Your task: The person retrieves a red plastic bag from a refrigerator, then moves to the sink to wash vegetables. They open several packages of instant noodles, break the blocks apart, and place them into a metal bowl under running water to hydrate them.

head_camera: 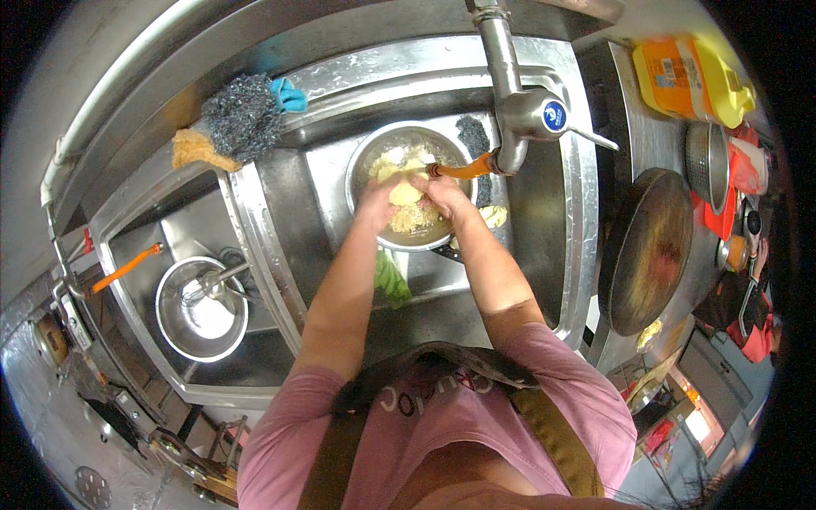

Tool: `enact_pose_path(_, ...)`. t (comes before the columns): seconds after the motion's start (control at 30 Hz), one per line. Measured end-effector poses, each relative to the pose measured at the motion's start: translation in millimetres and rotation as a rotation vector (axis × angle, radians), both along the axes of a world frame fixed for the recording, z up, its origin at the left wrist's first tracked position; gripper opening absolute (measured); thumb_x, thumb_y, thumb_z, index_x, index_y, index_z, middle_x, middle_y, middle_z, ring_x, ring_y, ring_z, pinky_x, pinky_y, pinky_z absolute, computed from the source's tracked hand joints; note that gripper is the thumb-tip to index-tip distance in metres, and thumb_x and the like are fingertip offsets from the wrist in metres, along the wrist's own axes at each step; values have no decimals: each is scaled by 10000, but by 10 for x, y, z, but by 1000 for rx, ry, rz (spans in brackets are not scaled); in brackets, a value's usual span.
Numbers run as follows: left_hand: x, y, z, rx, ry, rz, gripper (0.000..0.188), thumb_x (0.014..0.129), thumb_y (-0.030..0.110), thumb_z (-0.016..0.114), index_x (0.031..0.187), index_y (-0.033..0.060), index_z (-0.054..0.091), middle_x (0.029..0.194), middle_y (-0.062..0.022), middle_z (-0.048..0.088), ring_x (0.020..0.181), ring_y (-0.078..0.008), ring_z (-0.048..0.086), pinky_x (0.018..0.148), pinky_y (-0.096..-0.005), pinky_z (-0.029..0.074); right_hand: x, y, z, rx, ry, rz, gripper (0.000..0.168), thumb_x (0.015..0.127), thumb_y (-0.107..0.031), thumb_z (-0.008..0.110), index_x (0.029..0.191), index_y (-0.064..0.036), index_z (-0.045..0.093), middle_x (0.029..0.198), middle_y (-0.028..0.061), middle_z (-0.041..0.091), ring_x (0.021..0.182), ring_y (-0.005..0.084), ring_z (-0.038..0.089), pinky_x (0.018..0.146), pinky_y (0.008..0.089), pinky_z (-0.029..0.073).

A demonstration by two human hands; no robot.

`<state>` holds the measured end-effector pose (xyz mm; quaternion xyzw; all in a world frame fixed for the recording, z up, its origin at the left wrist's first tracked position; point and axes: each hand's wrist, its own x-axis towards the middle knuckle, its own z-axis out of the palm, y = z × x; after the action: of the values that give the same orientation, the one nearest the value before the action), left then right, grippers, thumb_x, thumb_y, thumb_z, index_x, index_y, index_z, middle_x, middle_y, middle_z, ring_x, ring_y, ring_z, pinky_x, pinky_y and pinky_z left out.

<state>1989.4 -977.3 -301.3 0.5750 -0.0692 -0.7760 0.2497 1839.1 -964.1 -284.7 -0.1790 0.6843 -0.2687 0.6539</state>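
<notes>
Both my hands reach into a round steel bowl (417,248) standing in the sink. My left hand (376,203) and my right hand (447,196) hold a pale yellow piece of food (405,193) between them; its exact kind is unclear. More pale yellow pieces (411,220) lie in the water around my fingers, which are partly hidden. Just above my right hand ends an orange hose (468,171), fitted to the steel tap (519,118). A green leaf (391,280) lies below the bowl, and a pale scrap (493,216) sits at its right.
Another bowl with a whisk (207,290) stands in the left basin. Steel wool (241,118) and an orange-brown cloth (199,150) rest on the ledge. At the right are a round chopping block (650,252) and a yellow jug (688,80). Part of another person (758,325) shows at the far right.
</notes>
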Motion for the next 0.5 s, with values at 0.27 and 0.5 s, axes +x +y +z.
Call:
enact_pose_path(0.27, -187, 59, -326, -200, -214, 31, 500, 752, 109, 721, 1163, -19, 467, 981, -160, 601, 823, -265, 637, 601, -369, 534, 127, -93, 67, -13, 334, 206, 483, 762, -314, 690, 1091, 24, 582, 1022, 155, 622, 936, 230, 593, 798, 317, 472)
enact_pose_path(0.5, -139, 20, -191, 2, -139, 231, 356, 801, 110, 665, 1110, 11, 518, 886, -116, 619, 703, -218, 621, 544, -314, 502, 38, -62, -289, -84, 266, 21, 400, 815, -235, 666, 1052, 52, 520, 948, 150, 612, 809, 216, 625, 599, 317, 522)
